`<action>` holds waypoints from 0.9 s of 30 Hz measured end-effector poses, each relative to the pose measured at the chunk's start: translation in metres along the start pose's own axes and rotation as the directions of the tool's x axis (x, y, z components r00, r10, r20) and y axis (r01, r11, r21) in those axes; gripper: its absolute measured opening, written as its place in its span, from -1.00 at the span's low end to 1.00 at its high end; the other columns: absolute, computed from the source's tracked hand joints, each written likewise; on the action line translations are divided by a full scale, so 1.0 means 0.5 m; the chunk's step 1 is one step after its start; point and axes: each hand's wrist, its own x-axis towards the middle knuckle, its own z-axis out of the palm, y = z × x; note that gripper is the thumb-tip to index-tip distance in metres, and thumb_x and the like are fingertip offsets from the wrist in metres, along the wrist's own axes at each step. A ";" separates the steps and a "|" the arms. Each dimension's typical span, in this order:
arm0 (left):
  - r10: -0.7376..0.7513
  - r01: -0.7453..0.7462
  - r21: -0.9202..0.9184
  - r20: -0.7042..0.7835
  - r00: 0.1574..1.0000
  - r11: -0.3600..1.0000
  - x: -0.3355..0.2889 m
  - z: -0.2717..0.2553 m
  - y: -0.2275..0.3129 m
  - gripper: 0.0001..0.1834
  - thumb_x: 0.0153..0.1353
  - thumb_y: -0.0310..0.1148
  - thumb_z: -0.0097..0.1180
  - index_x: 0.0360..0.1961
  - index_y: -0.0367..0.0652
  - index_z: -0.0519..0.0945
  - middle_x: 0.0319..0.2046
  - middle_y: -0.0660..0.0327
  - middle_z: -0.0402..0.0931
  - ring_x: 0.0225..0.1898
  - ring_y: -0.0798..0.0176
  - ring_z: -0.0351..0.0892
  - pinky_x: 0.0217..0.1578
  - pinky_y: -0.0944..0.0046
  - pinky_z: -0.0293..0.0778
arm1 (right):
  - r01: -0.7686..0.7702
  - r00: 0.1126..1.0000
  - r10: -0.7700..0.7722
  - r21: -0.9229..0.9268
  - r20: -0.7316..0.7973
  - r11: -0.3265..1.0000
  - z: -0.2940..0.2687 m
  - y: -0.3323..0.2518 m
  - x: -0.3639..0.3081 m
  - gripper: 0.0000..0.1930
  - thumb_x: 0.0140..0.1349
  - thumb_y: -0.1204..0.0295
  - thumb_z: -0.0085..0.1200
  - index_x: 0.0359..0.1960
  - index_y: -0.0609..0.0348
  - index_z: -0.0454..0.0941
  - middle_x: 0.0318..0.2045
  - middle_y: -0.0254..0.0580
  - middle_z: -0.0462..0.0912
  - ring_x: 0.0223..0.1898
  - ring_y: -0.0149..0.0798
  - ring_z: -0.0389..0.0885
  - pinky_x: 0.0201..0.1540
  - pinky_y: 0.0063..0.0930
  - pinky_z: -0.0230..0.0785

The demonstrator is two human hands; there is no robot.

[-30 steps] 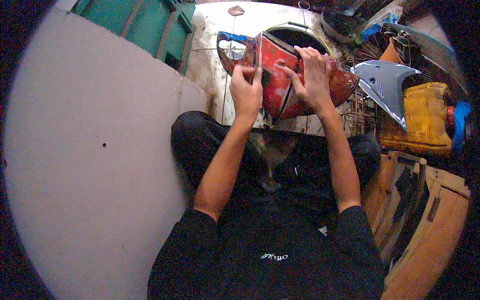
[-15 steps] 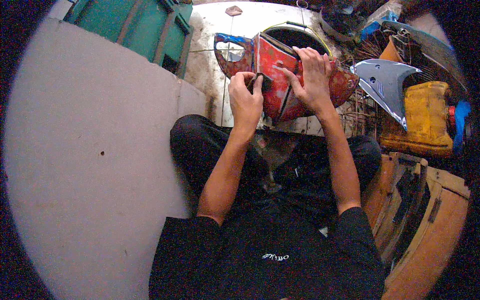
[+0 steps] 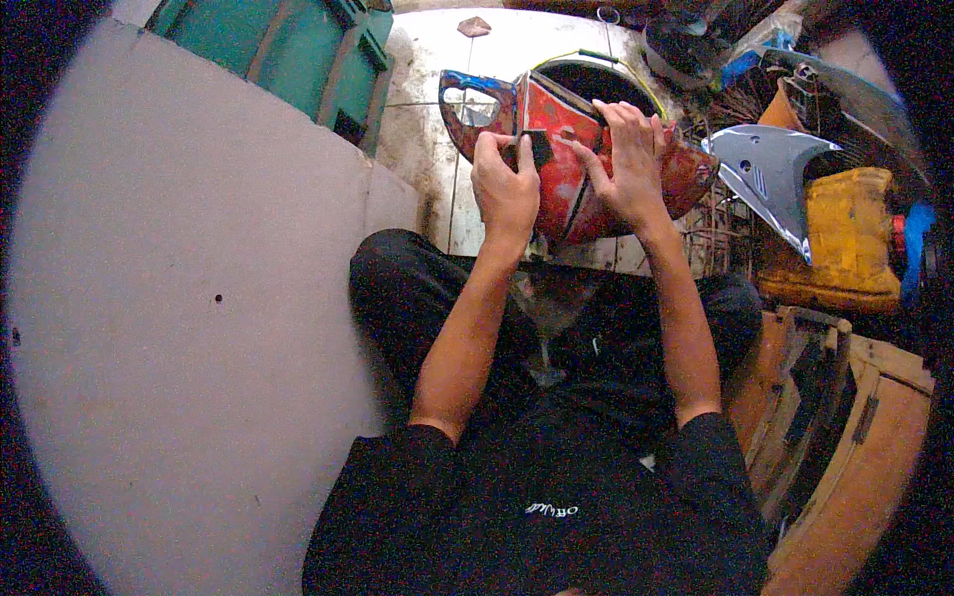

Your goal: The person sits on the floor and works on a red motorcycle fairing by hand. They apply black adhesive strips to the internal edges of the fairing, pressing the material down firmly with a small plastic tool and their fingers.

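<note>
A worn red motorcycle fairing [image 3: 571, 189], with patchy paint and a bluish, holed end on the left, lies in front of my knees. My left hand [image 3: 507, 189] pinches a small dark piece of sandpaper [image 3: 538, 146] between thumb and fingers, against the fairing's left part. My right hand [image 3: 629, 174] lies across the fairing's right part. Its fingers stretch over the far edge and its thumb points left, with nothing in its grip. Part of the fairing's surface is hidden under both hands.
Behind the fairing stands a dark round tub [image 3: 596, 79] with a yellow-green cord. To the right are a grey panel [image 3: 760, 169], a dirty yellow jerrycan [image 3: 845, 233] and wooden furniture [image 3: 874, 397]. A pale wall [image 3: 199, 248] and green crate [image 3: 298, 60] border the left.
My left hand has shifted slightly up and right over the fairing with the sandpaper. The right hand stays on the fairing. The whole view has shifted a little.
</note>
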 end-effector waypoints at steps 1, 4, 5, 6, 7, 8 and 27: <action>-0.013 0.012 0.019 0.024 1.000 1.000 -0.009 0.001 -0.010 -0.78 0.21 -0.35 0.20 -0.35 -0.27 0.46 -0.38 -0.08 0.52 -0.26 -0.18 0.53 -0.20 -0.03 0.40 | 0.008 1.000 -0.007 -0.043 0.006 0.999 0.000 0.004 0.001 -0.36 0.24 0.09 0.15 0.29 0.05 0.29 0.19 -0.16 0.38 0.34 -0.13 0.20 0.44 -0.04 -0.26; -0.014 0.000 0.082 0.172 0.985 0.997 -0.039 -0.024 -0.019 -0.79 0.22 -0.35 0.19 -0.35 -0.26 0.46 -0.37 -0.07 0.52 -0.25 -0.16 0.53 -0.21 -0.04 0.40 | -0.007 0.999 0.008 -0.010 0.033 1.000 -0.007 -0.001 -0.002 -0.37 0.25 0.09 0.14 0.29 0.06 0.28 0.20 -0.14 0.37 0.34 -0.12 0.19 0.44 -0.02 -0.27; 0.001 -0.020 0.110 0.174 0.985 0.994 -0.041 -0.020 -0.018 -0.80 0.21 -0.36 0.18 -0.34 -0.26 0.46 -0.36 -0.06 0.52 -0.25 -0.16 0.53 -0.21 -0.06 0.40 | -0.004 0.999 0.005 -0.024 0.039 1.000 -0.011 0.002 0.000 -0.37 0.25 0.10 0.14 0.29 0.07 0.28 0.20 -0.13 0.37 0.34 -0.10 0.19 0.44 0.00 -0.26; 0.000 -0.020 0.118 0.167 0.986 0.993 -0.035 -0.022 -0.017 -0.80 0.21 -0.36 0.18 -0.34 -0.26 0.46 -0.36 -0.06 0.52 -0.25 -0.16 0.53 -0.21 -0.06 0.40 | -0.001 0.999 0.002 -0.014 0.038 1.000 -0.009 -0.005 0.002 -0.37 0.25 0.10 0.14 0.29 0.07 0.28 0.20 -0.13 0.37 0.34 -0.10 0.19 0.44 0.00 -0.26; 0.041 -0.051 0.087 0.109 0.993 0.995 -0.024 -0.017 -0.014 -0.80 0.22 -0.35 0.18 -0.34 -0.26 0.46 -0.36 -0.06 0.52 -0.25 -0.16 0.53 -0.21 -0.06 0.40 | -0.007 0.999 0.008 -0.014 0.031 1.000 -0.009 -0.011 0.006 -0.37 0.25 0.11 0.14 0.30 0.07 0.28 0.20 -0.13 0.37 0.34 -0.09 0.19 0.44 0.00 -0.26; 0.082 -0.085 0.059 0.050 0.995 0.995 -0.013 -0.011 -0.011 -0.80 0.22 -0.34 0.18 -0.35 -0.25 0.46 -0.36 -0.05 0.52 -0.25 -0.17 0.53 -0.21 -0.06 0.40 | -0.014 1.000 0.014 -0.015 0.025 1.000 -0.007 -0.016 0.008 -0.37 0.25 0.11 0.14 0.30 0.06 0.28 0.20 -0.13 0.37 0.34 -0.09 0.19 0.44 0.01 -0.26; 0.030 -0.033 0.076 0.043 0.999 0.997 0.013 -0.002 -0.010 -0.81 0.21 -0.35 0.18 -0.35 -0.23 0.46 -0.35 -0.02 0.53 -0.21 -0.17 0.51 -0.19 -0.09 0.39 | 0.014 0.999 -0.014 -0.028 0.030 0.999 0.000 -0.005 0.009 -0.34 0.24 0.02 0.11 0.28 0.11 0.27 0.19 -0.10 0.38 0.32 0.00 0.21 0.41 0.13 -0.26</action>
